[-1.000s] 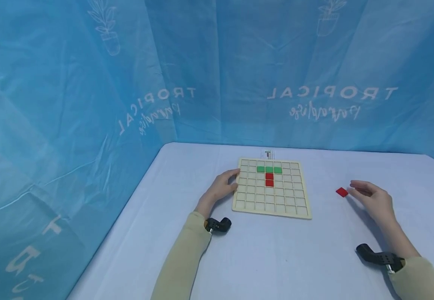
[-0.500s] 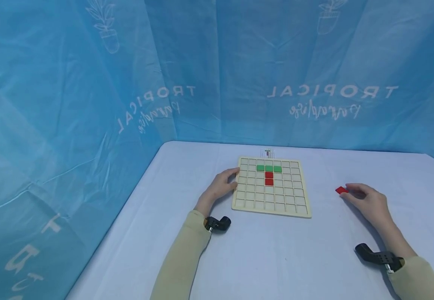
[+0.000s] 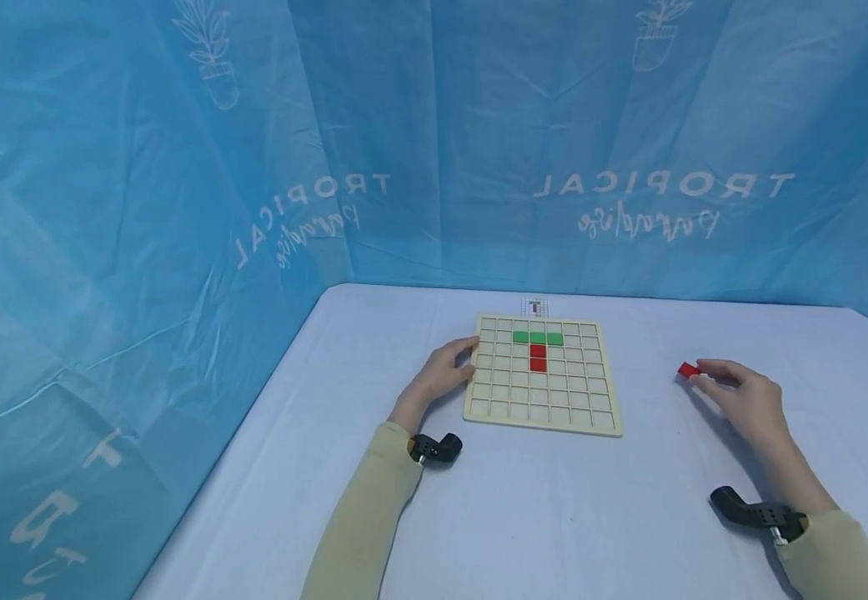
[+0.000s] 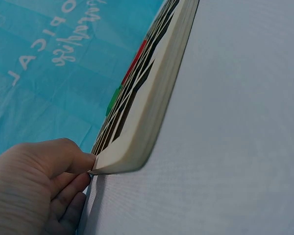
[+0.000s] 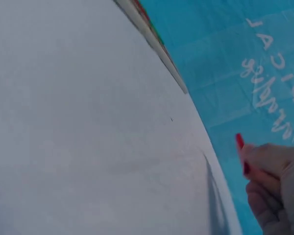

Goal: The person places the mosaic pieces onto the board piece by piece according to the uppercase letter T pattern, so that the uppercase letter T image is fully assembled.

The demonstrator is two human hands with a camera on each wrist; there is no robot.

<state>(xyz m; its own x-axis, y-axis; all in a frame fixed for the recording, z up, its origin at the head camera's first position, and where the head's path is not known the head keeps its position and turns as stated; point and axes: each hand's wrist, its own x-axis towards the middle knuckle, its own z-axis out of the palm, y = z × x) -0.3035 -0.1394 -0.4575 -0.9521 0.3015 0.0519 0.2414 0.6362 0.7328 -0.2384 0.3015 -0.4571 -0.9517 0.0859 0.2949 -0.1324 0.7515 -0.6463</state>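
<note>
My left hand (image 3: 444,371) rests at the left edge of a pale gridded board (image 3: 546,428), thumb and forefinger spread along that edge. In the left wrist view the thumb (image 4: 81,159) touches the board's edge close to a corner. Green square tiles (image 3: 538,338) form a short row on the board, and below its middle are two red tiles (image 3: 538,358). Out to the right, my right hand (image 3: 750,404) pinches a loose red tile (image 3: 688,370) between thumb and fingertips. The right wrist view shows this tile edge-on, with the fingers curled behind it.
A small printed card (image 3: 534,307) with a T-shaped pattern lies just behind the board. White cloth (image 3: 554,517) covers the table. Blue curtains (image 3: 479,125) stand behind and to the left. Each wrist carries a black camera mount (image 3: 756,512).
My right fingers have closed on the red tile that lay on the cloth, and it is now tilted and slightly farther back. The left hand and the board have stayed put.
</note>
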